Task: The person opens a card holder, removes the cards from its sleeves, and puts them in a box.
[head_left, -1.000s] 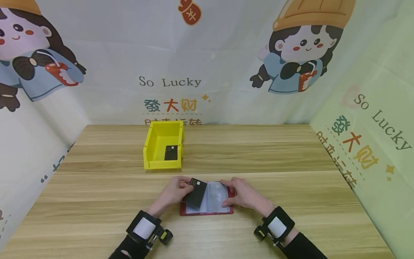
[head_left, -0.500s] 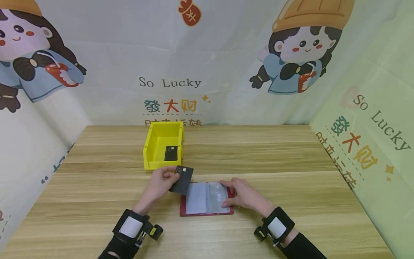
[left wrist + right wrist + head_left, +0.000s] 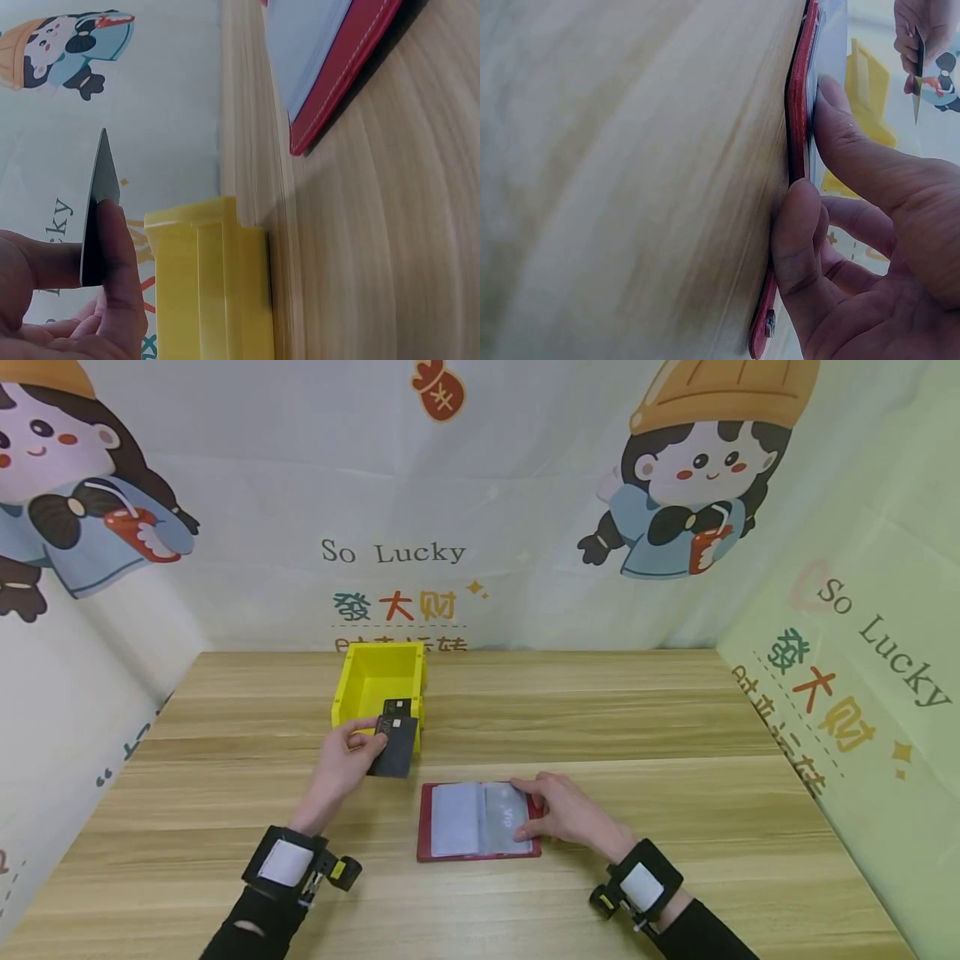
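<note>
My left hand (image 3: pixel 347 762) pinches a black card (image 3: pixel 396 748) between thumb and fingers, held over the near end of the yellow bin (image 3: pixel 358 689). In the left wrist view that card (image 3: pixel 100 217) appears nearly edge-on, beside the bin. Another black card (image 3: pixel 397 707) lies inside the bin, partly covered by the held one. My right hand (image 3: pixel 566 810) grips the right edge of an open red card holder (image 3: pixel 425 822), thumb over its clear sleeves (image 3: pixel 495 818). In the right wrist view, fingers curl round the red cover (image 3: pixel 800 97).
The wooden table (image 3: pixel 637 718) carries the bin at the back, left of centre, and the card holder nearer the front. A printed cloth backdrop (image 3: pixel 525 510) rises behind the table and along its sides.
My left hand has carried the black card from above the card holder leftward and away to the bin's near edge. The right hand and card holder have stayed in place.
</note>
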A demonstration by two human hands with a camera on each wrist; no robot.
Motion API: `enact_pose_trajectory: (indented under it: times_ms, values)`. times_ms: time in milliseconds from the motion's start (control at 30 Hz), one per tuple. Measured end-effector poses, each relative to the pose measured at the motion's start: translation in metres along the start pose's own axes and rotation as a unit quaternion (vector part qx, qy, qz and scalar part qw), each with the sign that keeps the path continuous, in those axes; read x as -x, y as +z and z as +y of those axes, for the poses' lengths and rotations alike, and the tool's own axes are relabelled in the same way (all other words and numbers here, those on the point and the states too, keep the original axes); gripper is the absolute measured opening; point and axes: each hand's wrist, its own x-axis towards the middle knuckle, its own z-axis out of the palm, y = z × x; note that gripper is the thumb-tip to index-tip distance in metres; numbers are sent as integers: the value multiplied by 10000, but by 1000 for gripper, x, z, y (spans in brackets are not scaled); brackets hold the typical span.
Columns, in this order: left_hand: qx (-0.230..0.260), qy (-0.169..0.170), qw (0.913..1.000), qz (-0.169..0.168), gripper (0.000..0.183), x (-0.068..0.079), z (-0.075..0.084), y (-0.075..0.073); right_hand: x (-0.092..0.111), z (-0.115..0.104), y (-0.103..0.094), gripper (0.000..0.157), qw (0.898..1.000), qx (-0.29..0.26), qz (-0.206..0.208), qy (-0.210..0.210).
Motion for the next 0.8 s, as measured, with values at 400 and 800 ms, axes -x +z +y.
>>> enact_pose_trajectory:
  times_ms: [400,800]
  values:
    - [-362,1,9981,493,39,-22,-6,-6,0,-1,-1,72,10000,30,-31,25]
    - [-714,-313,9937,805,41,-42,-2,-4,1,-1,-1,72,9999,39,-67,90]
